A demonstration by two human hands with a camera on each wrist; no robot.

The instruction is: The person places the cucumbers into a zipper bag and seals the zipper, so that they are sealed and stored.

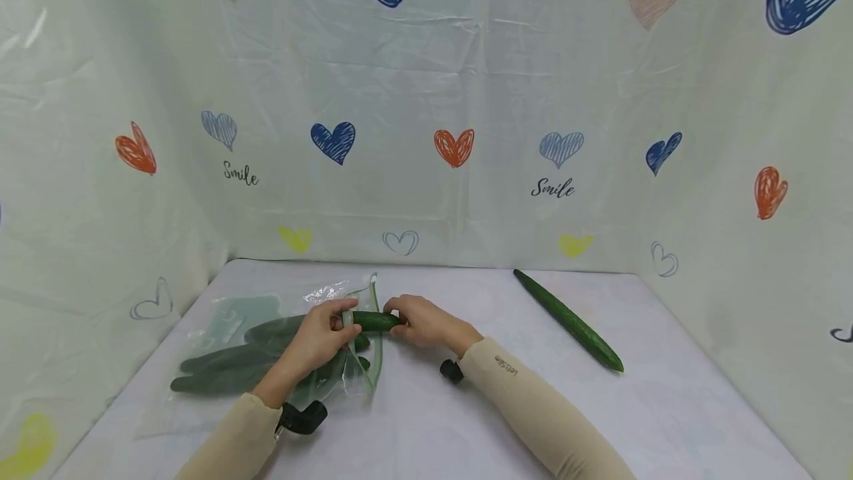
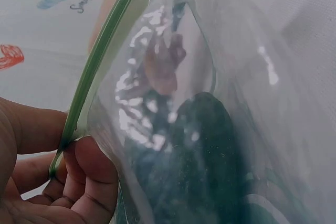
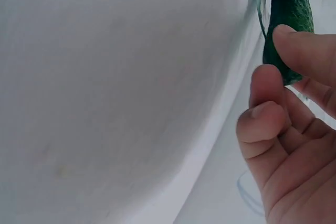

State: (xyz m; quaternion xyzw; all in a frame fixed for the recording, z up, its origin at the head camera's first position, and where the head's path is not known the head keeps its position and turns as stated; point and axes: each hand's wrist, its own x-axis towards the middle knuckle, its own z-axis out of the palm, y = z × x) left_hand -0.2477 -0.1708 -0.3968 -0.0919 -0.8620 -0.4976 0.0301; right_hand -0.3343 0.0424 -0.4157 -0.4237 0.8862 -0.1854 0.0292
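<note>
My left hand (image 1: 320,335) pinches the rim of the bag (image 1: 378,363); my right hand (image 1: 426,323) pinches one end of a cucumber (image 1: 372,321) at the bag's mouth. Other cucumbers (image 1: 226,379) lie inside the bag, and a loose cucumber (image 1: 569,321) rests right of it.

White sheeting (image 1: 506,80) printed with hearts and "Smile" is hanging around a white-topped counter (image 1: 433,435) on three sides, forming a screened-off booth and hiding the wider room.
</note>
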